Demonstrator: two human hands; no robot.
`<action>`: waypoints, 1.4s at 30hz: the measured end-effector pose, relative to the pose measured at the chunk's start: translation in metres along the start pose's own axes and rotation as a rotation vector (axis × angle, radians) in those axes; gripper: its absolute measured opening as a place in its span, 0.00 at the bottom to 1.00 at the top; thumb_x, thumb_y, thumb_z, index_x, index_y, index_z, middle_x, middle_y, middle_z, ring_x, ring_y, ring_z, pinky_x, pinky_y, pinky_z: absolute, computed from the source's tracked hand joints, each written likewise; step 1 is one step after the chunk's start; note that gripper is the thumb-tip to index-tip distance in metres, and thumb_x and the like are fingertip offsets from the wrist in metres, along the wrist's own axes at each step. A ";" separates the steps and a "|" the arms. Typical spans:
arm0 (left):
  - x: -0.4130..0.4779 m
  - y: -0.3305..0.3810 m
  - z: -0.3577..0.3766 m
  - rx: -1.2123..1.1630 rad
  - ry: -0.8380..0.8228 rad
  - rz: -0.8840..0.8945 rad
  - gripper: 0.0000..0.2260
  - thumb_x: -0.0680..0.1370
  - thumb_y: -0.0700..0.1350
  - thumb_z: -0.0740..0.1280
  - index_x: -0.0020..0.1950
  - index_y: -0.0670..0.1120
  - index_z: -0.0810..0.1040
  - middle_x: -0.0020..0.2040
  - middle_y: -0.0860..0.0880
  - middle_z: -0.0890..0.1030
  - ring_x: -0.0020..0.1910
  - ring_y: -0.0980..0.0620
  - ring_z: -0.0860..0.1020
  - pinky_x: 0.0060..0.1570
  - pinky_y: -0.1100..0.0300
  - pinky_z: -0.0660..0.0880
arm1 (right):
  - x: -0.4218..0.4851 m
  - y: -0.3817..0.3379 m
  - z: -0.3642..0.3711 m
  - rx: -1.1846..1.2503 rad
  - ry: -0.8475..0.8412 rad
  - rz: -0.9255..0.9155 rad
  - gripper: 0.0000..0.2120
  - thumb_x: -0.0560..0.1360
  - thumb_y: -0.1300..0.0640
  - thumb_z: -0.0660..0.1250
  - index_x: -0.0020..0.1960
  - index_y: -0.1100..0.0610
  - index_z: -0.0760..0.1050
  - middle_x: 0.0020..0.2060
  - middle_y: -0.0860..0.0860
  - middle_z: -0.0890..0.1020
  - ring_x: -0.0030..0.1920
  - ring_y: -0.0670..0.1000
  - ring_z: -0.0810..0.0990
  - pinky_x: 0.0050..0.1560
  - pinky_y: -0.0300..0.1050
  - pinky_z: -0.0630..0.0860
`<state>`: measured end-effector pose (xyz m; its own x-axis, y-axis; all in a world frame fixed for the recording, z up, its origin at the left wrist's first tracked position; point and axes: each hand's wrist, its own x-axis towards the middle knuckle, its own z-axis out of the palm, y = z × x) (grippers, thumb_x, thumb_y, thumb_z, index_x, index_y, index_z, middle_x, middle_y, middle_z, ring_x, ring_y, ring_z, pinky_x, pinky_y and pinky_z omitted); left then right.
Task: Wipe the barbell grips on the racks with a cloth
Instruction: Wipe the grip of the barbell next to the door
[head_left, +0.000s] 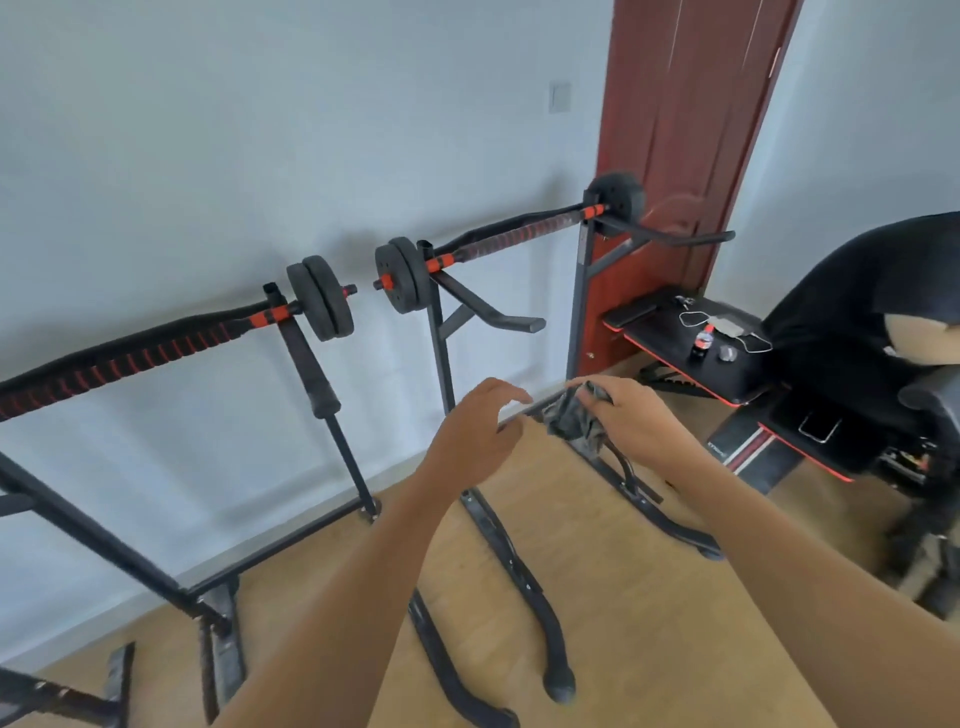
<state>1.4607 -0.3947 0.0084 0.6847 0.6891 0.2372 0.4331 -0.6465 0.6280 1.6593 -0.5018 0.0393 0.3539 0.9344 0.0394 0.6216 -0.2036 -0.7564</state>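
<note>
Pale grey wall and light wood floor frame a small gym corner w/ two black steel racks.

Right hand is closed around a crumpled dark grey cloth, pinched between thumb and fingers; cloth hangs limp below the knuckles, soft and wrinkled. Left hand sits just beside it, fingers spread and curled, holding nothing, not touching the cloth. Both hover in mid-air, well short of either bar.

Above and beyond the hands: far barbell rests across the right rack, its grip wrapped in black w/ red spiral bands, orange collars, round matte black plates at both ends. A bent black rack arm juts out between hands and that bar. Left of the hands: near barbell, same black/red ribbed grip, rests on the left rack, twin plates at its end. Plates of the two bars nearly meet, a small gap apart.

Below the hands: curved black rack feet lie across the floor.

Right of the hands: black padded bench w/ red trim carrying a small dark bottle, white cable, phone. Red-brown door behind it; black office chair at far right.
</note>
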 end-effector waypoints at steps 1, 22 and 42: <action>0.005 0.008 0.007 -0.065 -0.001 -0.020 0.08 0.85 0.48 0.65 0.62 0.53 0.80 0.60 0.58 0.80 0.59 0.60 0.78 0.59 0.56 0.76 | 0.005 0.007 -0.005 0.046 0.006 0.007 0.12 0.86 0.51 0.58 0.48 0.45 0.79 0.34 0.50 0.84 0.33 0.44 0.80 0.30 0.31 0.70; 0.305 0.009 0.134 -1.107 0.372 -0.591 0.06 0.83 0.33 0.62 0.52 0.39 0.78 0.55 0.38 0.85 0.54 0.40 0.85 0.57 0.46 0.83 | 0.294 0.184 -0.129 0.590 -0.377 0.133 0.19 0.82 0.45 0.63 0.70 0.50 0.76 0.59 0.51 0.85 0.59 0.51 0.84 0.60 0.57 0.81; 0.488 -0.034 0.145 -1.114 0.985 -0.753 0.07 0.84 0.37 0.53 0.53 0.44 0.70 0.50 0.37 0.82 0.46 0.38 0.85 0.52 0.41 0.83 | 0.563 0.225 -0.134 0.725 -0.655 0.012 0.10 0.77 0.56 0.73 0.57 0.58 0.81 0.52 0.54 0.87 0.54 0.54 0.86 0.56 0.47 0.82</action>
<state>1.8653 -0.0844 -0.0047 -0.2636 0.9261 -0.2699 -0.4261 0.1392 0.8939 2.0917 -0.0611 -0.0214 -0.2374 0.9554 -0.1756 -0.0374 -0.1897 -0.9811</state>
